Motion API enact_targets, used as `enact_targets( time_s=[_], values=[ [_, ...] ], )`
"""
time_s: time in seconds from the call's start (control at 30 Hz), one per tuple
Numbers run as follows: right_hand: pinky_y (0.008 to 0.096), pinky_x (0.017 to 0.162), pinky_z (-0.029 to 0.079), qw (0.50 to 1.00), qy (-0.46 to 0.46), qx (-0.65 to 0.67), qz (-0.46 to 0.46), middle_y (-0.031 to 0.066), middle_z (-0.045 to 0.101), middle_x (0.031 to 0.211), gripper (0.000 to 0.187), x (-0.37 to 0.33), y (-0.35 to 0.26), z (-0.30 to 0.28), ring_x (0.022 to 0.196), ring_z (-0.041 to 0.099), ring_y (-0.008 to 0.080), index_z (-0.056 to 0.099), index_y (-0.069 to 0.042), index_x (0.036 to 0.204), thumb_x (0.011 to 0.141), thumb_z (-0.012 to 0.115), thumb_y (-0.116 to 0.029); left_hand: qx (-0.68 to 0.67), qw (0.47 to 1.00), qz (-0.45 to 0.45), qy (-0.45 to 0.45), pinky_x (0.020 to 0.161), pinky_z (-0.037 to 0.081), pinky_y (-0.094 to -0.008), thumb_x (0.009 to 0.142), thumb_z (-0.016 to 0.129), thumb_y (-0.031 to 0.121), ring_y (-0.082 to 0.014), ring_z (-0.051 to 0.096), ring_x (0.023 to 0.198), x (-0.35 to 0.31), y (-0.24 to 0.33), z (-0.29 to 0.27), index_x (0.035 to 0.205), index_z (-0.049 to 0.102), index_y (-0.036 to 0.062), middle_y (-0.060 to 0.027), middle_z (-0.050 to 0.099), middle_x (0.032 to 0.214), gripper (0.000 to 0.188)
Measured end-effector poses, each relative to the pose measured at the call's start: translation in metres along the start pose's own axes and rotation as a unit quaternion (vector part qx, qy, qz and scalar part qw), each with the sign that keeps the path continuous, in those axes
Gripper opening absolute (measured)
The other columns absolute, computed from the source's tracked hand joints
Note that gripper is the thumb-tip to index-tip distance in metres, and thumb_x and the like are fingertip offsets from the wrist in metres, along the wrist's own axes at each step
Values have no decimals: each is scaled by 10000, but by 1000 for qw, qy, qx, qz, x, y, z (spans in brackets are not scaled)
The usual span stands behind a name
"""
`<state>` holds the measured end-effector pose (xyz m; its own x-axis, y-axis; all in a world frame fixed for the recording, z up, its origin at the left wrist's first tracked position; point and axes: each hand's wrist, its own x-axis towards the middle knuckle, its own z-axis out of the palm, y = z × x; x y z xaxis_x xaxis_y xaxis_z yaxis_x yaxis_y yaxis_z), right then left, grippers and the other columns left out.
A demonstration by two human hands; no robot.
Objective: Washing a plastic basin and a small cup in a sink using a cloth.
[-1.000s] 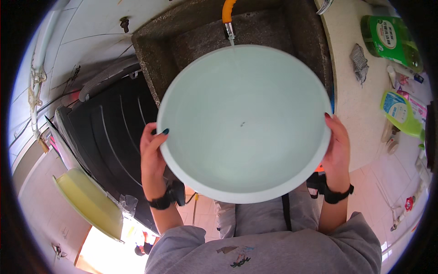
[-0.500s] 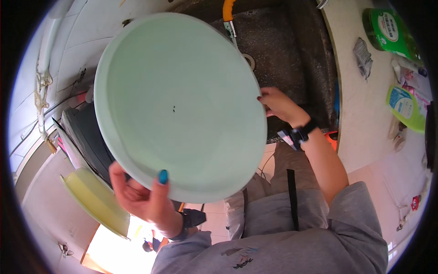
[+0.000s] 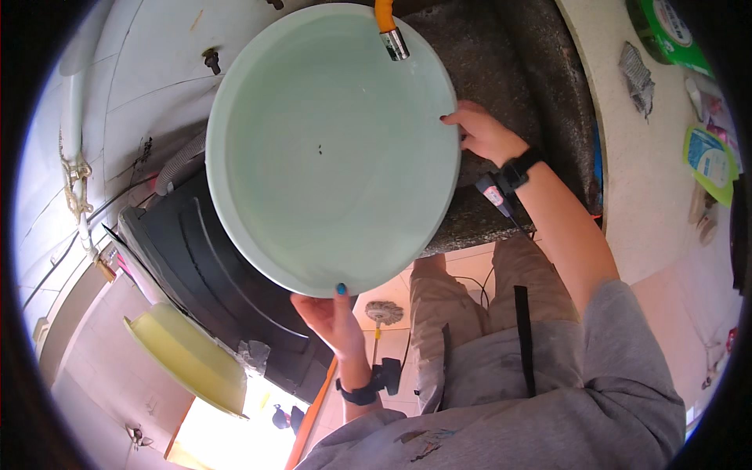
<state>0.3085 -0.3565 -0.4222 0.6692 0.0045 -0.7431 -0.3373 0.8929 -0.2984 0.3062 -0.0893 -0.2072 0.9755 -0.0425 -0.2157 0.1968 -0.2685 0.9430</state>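
Observation:
A large pale green basin (image 3: pixel 313 204) is held over the near left part of a dark stone sink (image 3: pixel 540 70). My left hand (image 3: pixel 333 319) grips its near rim, the thumb with a blue nail over the edge and the fingers underneath. On the right rim, my right hand (image 3: pixel 487 131) has its thumb over the edge, most fingers hidden below. An orange hose with a metal end (image 3: pixel 395 43) hangs over the far side of the basin. Small dark specks show on the basin's floor. Each of my wrists wears a black strap with a small device.
A dark ribbed appliance lid (image 3: pixel 204 251) stands left of the basin, with a yellow-green basin (image 3: pixel 184 356) beyond it. On the right counter (image 3: pixel 619 196) lie a grey scouring pad (image 3: pixel 636 78), a green bottle (image 3: pixel 670 35) and a lime package (image 3: pixel 711 164). A mop (image 3: pixel 384 313) stands below.
Both hands have carried the basin away from me and slightly right. Its far rim now reaches under the hose end, and it sits more level. Both hands keep hold.

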Motion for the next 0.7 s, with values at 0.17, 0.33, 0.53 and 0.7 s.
enact_targets(
  time_s=[0.17, 0.33, 0.53, 0.7],
  values=[
    [443, 683, 490, 970, 152, -186, -50, 136, 551, 904, 339, -43, -25, -10, 873, 557, 260, 466, -9, 1041, 719, 571, -11, -79, 994, -26, -77, 848, 361, -259, 840, 508, -11, -110, 463, 956, 36, -27, -21, 1094, 398, 37, -29, 479, 1054, 280],
    [371, 667, 489, 938, 212, -262, -84, 131, 577, 856, 276, -67, -41, -4, 774, 587, 233, 505, 20, 967, 701, 573, 57, -29, 990, -108, -88, 745, 408, -206, 838, 534, 34, -86, 480, 906, 66, -46, -16, 1074, 404, 38, -35, 494, 1017, 270],
    [315, 715, 446, 930, 238, -241, -143, 149, 597, 917, 287, -44, -21, -31, 849, 576, 231, 527, 17, 989, 707, 558, 57, -54, 985, -127, -107, 722, 499, -281, 842, 531, 19, -127, 543, 897, 83, -67, -4, 1043, 410, 53, -54, 546, 1008, 237],
    [425, 773, 442, 935, 209, -266, -110, 159, 548, 1021, 386, -9, -37, -37, 959, 522, 268, 465, -5, 1102, 730, 566, -5, -77, 990, -89, -73, 711, 498, -272, 817, 562, 1, -117, 548, 856, 77, -83, 6, 1008, 414, 50, -58, 559, 961, 247]
  ],
)
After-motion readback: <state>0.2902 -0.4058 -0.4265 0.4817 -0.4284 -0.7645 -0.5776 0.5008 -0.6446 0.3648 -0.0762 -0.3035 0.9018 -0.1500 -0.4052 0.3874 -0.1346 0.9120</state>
